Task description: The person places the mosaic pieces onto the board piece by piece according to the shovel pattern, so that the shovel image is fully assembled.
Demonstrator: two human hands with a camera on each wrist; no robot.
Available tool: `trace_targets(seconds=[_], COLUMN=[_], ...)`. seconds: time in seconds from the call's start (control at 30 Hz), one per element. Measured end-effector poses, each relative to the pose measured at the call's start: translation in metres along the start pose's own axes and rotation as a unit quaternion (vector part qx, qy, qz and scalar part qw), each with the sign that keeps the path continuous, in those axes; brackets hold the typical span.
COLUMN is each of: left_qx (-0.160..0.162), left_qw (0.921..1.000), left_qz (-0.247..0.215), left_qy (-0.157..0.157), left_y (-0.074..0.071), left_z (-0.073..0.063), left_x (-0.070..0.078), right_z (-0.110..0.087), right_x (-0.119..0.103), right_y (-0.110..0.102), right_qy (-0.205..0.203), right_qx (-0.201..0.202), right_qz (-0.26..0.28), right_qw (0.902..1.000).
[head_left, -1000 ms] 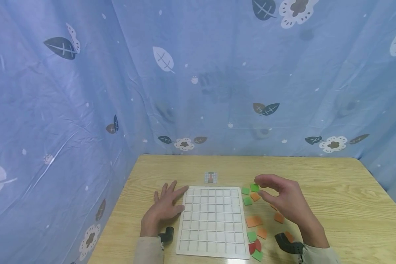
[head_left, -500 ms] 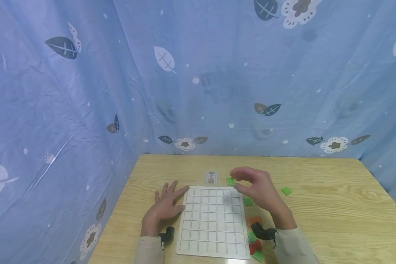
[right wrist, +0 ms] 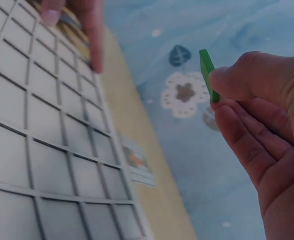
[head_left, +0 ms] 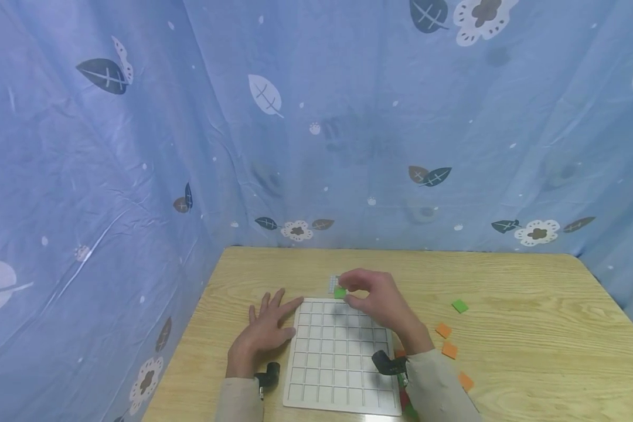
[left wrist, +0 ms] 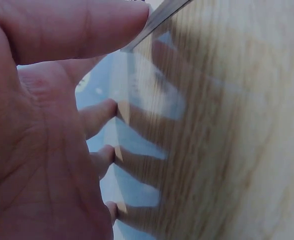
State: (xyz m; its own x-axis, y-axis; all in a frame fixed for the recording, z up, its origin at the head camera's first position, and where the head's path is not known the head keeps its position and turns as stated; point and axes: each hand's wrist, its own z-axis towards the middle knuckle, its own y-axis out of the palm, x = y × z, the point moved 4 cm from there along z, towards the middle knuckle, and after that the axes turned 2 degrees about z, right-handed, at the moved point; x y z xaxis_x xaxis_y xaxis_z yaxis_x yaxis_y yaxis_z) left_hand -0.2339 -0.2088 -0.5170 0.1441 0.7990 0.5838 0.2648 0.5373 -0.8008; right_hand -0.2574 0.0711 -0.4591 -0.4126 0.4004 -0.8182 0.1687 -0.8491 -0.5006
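A white board (head_left: 327, 351) ruled into square cells lies on the wooden table. My left hand (head_left: 265, 328) rests at its left side, fingers spread, with thumb and index finger touching the edge; in the left wrist view the thumb (left wrist: 87, 30) lies against the board's rim. Between thumb and fingers, my right hand (head_left: 378, 300) pinches a green square tile (head_left: 340, 293) above the board's far edge. The right wrist view shows this tile (right wrist: 207, 75) almost edge-on, raised clear of the board. A small printed card (head_left: 333, 284) behind the board is partly covered by the right hand.
Right of the board lie a loose green tile (head_left: 459, 306) and orange tiles (head_left: 449, 350). More tiles, among them a red piece (head_left: 404, 400), sit along the board's right edge, partly hidden by the right sleeve (head_left: 438, 387). A blue patterned curtain (head_left: 369, 146) hangs behind the table.
My right hand has moved left from the tiles beside the board to its far edge, carrying the green tile. The left hand has stayed in place.
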Motion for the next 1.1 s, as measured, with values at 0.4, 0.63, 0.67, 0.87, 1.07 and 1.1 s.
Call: trace_targets(seconds=[0.4, 0.63, 0.67, 0.87, 1.07, 1.1], left_qx=[0.005, 0.001, 0.000, -0.001, -0.003, -0.003], left_qw=[0.9999, 0.9999, 0.9999, 1.0000, 1.0000, 0.9999], left_qz=[-0.010, 0.005, 0.005, 0.001, 0.008, 0.011], left_qy=[0.003, -0.010, -0.011, -0.007, -0.005, -0.004], left_y=[0.003, 0.004, 0.004, 0.004, 0.004, 0.004], left_z=[0.000, 0.003, 0.003, 0.003, 0.003, 0.003], left_x=[-0.003, -0.003, -0.004, -0.005, -0.004, -0.004], right_z=[0.007, 0.011, 0.012, 0.013, 0.013, 0.013], right_x=[0.027, 0.038, 0.039, 0.041, 0.041, 0.041], right_y=[0.032, 0.045, 0.046, 0.054, 0.058, 0.059], right_qy=[0.033, 0.022, 0.022, 0.030, 0.037, 0.035], right_qx=[-0.030, -0.044, -0.048, -0.053, -0.055, -0.055], right_qz=[0.005, -0.019, -0.019, -0.029, -0.053, -0.060], right_qw=[0.9990, 0.9986, 0.9984, 0.9977, 0.9964, 0.9961])
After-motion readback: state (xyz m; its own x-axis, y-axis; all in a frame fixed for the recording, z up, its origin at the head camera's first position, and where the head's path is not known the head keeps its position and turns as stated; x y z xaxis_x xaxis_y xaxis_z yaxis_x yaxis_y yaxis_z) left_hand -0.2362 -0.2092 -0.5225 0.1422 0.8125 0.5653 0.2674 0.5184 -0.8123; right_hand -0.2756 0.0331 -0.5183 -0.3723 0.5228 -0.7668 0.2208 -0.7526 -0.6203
